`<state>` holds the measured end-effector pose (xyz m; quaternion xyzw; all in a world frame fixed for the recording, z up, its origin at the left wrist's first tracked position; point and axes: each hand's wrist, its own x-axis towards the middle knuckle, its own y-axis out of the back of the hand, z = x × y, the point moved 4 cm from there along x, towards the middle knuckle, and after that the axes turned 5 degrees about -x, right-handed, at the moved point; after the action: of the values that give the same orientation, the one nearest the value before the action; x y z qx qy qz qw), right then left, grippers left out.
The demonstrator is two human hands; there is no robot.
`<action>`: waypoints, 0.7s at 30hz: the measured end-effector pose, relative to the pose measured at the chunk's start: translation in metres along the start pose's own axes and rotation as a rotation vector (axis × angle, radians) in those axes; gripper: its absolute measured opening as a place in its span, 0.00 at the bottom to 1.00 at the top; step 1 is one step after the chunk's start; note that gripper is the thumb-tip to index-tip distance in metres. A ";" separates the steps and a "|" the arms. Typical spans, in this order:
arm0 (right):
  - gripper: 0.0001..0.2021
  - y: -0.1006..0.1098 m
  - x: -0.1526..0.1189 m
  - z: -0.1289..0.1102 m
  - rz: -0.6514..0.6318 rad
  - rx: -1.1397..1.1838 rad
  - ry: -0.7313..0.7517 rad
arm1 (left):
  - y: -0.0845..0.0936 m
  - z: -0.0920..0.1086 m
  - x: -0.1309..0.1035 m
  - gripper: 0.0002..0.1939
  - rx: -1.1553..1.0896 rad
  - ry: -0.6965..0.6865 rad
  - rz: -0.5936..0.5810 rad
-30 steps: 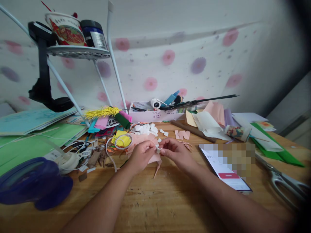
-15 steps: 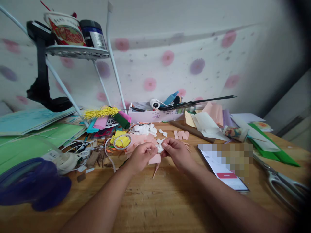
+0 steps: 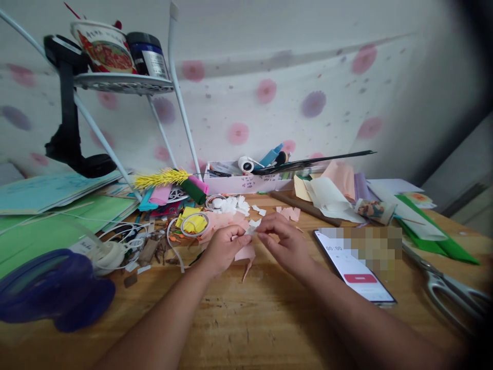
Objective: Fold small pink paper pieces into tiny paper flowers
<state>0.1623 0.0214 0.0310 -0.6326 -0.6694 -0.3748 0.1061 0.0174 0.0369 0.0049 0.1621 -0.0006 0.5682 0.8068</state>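
- I am holding a small white paper scrap (image 3: 252, 229) between both hands, above the middle of the counter (image 3: 246, 318), nearer its far edge than its near one.
- The left hand (image 3: 223, 248) is pinching: thumb and forefinger are closing on the left end of the white paper scrap, with the other fingers curling under. A pink paper piece (image 3: 246, 253) is showing just below this hand; I cannot tell whether the hand is carrying it or it is lying on the counter.
- The right hand (image 3: 283, 241) is pinching the right end of the same scrap, fingertips nearly meeting those of the left hand.
- Step in hand, as I judge it: fine two-handed shaping or peeling of the scrap at the fingertips.
- Next move, as I judge it: it is calling for a steady left pinch while the right fingertips are working the edge, since the scrap is thin and likely to tear.
- A pile of white cuttings (image 3: 231, 204) is lying behind the hands toward the far edge.
- A phone (image 3: 356, 267) is lying flat right of the hands, and scissors (image 3: 450, 290) are resting near the right edge.
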 end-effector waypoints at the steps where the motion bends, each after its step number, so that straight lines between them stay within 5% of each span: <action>1: 0.03 0.000 0.000 -0.003 -0.037 -0.032 0.019 | 0.000 0.000 0.000 0.14 -0.005 -0.002 -0.003; 11: 0.04 -0.010 0.001 0.014 -0.135 0.211 -0.307 | -0.002 0.001 0.000 0.11 -0.012 -0.006 -0.013; 16: 0.07 -0.004 0.000 0.032 0.034 0.555 -0.506 | -0.001 -0.001 -0.001 0.11 -0.027 0.056 -0.002; 21: 0.09 0.007 0.002 0.047 0.201 0.590 -0.557 | 0.002 -0.002 -0.001 0.11 -0.037 0.052 0.009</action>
<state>0.1837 0.0520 0.0017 -0.7144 -0.6862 0.0305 0.1336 0.0144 0.0368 0.0037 0.1323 0.0088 0.5758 0.8067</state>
